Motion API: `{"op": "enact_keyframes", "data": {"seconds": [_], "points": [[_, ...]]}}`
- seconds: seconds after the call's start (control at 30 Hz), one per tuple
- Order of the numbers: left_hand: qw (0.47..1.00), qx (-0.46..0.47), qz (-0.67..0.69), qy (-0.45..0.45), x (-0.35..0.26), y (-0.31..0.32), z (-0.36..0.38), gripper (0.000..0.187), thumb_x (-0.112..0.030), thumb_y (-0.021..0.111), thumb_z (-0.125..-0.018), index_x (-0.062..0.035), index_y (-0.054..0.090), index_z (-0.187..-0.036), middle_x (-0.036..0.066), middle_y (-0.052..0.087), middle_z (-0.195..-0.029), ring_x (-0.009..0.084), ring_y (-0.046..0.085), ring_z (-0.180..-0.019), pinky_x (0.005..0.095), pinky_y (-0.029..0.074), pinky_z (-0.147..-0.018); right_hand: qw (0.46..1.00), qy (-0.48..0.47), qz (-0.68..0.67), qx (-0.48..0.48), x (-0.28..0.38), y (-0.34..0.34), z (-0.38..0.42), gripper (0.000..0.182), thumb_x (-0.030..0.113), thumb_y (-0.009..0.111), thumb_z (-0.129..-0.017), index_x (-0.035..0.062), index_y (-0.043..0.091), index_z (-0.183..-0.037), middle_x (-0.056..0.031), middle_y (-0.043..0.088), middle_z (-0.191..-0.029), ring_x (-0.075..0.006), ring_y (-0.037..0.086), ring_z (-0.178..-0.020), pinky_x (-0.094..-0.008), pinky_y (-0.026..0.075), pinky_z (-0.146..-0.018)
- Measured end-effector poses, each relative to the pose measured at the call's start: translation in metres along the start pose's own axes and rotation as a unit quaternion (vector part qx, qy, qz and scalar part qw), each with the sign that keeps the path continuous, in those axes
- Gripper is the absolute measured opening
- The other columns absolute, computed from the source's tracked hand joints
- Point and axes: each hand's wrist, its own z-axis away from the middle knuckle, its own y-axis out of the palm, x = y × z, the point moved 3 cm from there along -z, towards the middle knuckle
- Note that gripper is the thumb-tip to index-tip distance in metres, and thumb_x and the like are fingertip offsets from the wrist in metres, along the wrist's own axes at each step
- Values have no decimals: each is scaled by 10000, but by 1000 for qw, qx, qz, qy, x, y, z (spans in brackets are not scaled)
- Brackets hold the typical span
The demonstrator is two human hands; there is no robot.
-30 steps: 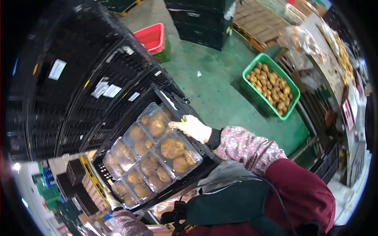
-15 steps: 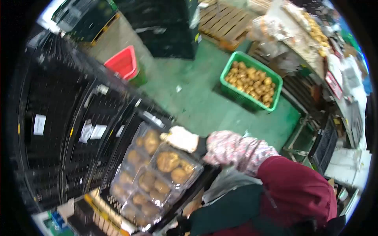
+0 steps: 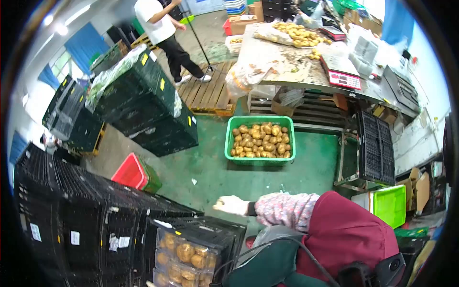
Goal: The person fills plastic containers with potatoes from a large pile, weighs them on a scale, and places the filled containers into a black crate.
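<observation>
The clear boxes (image 3: 186, 253) of potatoes sit in a black crate (image 3: 222, 234) at the near left, cut off by the bottom edge. Their rows run from far to near; the crate's long axis is hard to judge, as its near end is hidden. Stacked black crates (image 3: 71, 205) stand to its left.

Of the hands, the right hand (image 3: 231, 205), in a pale glove, is just beyond the crate, over the green floor (image 3: 205, 177), pointing left with fingers loosely bent and released. The left hand is out of view, so its grasp cannot be told.

Farther off, a green basket (image 3: 260, 161) of potatoes lies with its long axis left to right, before the table (image 3: 287, 71). At the far left, another person (image 3: 158, 24) is cut off at the top.
</observation>
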Motion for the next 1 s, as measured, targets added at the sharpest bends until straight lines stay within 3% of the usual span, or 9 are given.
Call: {"op": "enact_keyframes", "data": {"seconds": [0.13, 0.17, 0.43, 0.5, 0.53, 0.57, 0.7, 0.9, 1.0], "points": [[966, -18, 131, 220, -169, -9, 40, 634, -290, 635, -940, 1, 369, -1436, 235, 422, -1437, 450, 370, -1321, 482, 270, -1137, 991, 44, 102, -70, -107, -129, 69, 492, 526, 567, -873, 43, 660, -889, -194, 668, -876, -387, 624, -838, -452, 492, -759], [914, -21, 326, 238, -191, 22, 52, 723, 36, 577, -870, 10, 214, -1494, 213, 329, -1501, 327, 387, -1354, 427, 321, -1137, 988, 91, 90, -86, -128, -167, 95, 480, 521, 567, -874, 51, 666, -875, -177, 668, -824, -378, 630, -795, -453, 495, -731], [798, 209, 457, 332, -458, 32, 213, 711, 39, 573, -764, 16, 340, -1435, 208, 312, -1492, 321, 270, -1416, 421, 178, -1183, 895, 229, 185, -335, -259, -395, 302, 312, 345, 558, -873, 54, 644, -801, -168, 614, -768, -361, 597, -771, -452, 478, -699], [696, 309, 579, 292, -510, 40, 255, 713, -22, 628, -786, 6, 342, -1439, 198, 316, -1492, 311, 287, -1406, 411, 195, -1176, 830, 54, 439, -340, -321, -413, 340, 115, 183, 636, -766, 104, 611, -845, -120, 602, -767, -318, 585, -776, -445, 486, -686], [735, 318, 486, 350, -538, 16, 267, 725, -68, 658, -794, 6, 341, -1442, 198, 306, -1501, 319, 297, -1403, 414, 225, -1163, 906, 128, 101, -390, -435, -423, 348, 83, 144, 635, -812, 83, 586, -783, -90, 593, -705, -253, 586, -667, -403, 485, -608], [726, 317, 466, 393, -557, 29, 282, 712, -125, 692, -781, 20, 398, -1412, 215, 289, -1511, 344, 302, -1395, 420, 245, -1151, 834, 199, -187, -479, -361, -420, 368, 235, 173, 544, -925, 146, 542, -692, 41, 418, -516, -124, 383, -389, -299, 291, -356], [725, 269, 376, 510, -632, 14, 320, 755, -254, 713, -778, -108, 403, -1450, 230, 265, -1523, 418, 325, -1354, 488, 290, -1105, 748, 220, -329, -533, -418, -391, 366, 192, 209, 629, -899, 49, 620, -795, -6, 556, -636, -118, 506, -508, -293, 412, -458], [676, 290, 435, 520, -714, 48, 326, 708, -208, 708, -769, -81, 456, -1419, 220, 335, -1495, 382, 362, -1346, 458, 286, -1122, 895, 276, 24, -351, -341, -409, 293, 337, 360, 599, -878, 36, 686, -851, -186, 673, -791, -359, 647, -732, -435, 511, -659], [681, 288, 395, 546, -755, 72, 315, 688, -151, 693, -777, -26, 445, -1407, 215, 356, -1478, 355, 351, -1364, 432, 284, -1133, 861, 309, 54, -399, -290, -456, 268, 385, 416, 591, -842, 43, 686, -826, -208, 669, -845, -398, 635, -834, -472, 506, -746]]}}
